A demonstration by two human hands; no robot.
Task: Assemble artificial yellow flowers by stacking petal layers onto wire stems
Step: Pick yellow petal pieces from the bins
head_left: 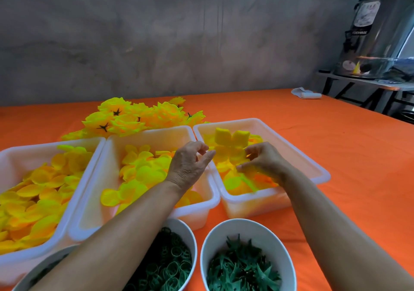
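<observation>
The table [336,156], covered in orange cloth, carries three white rectangular bins side by side, with a pile of finished yellow flowers [139,117] lying on the cloth behind them. The left bin [13,266] holds loose yellow-orange petals; the middle bin [147,134] holds yellow petal layers; the right bin [313,167] holds more yellow petal layers. Nearer the camera stand three white round bowls: the right bowl [289,255] contains green star-shaped calyx pieces, the middle bowl [190,237] contains green rings, and the left bowl [38,268] is largely hidden by a forearm (contents unclear). Both hands are raised over the right bin. The left hand [188,163] has its fingers curled, thumb and forefinger close together at the left edge of a petal layer [231,144] with four rounded lobes; whether this grip actually clamps the layer cannot be told. The right hand [262,158] pinches the same layer at its lower right edge, grip closed on it. The layer is held upright above the right bin's contents. A wire stem cannot be made out.
</observation>
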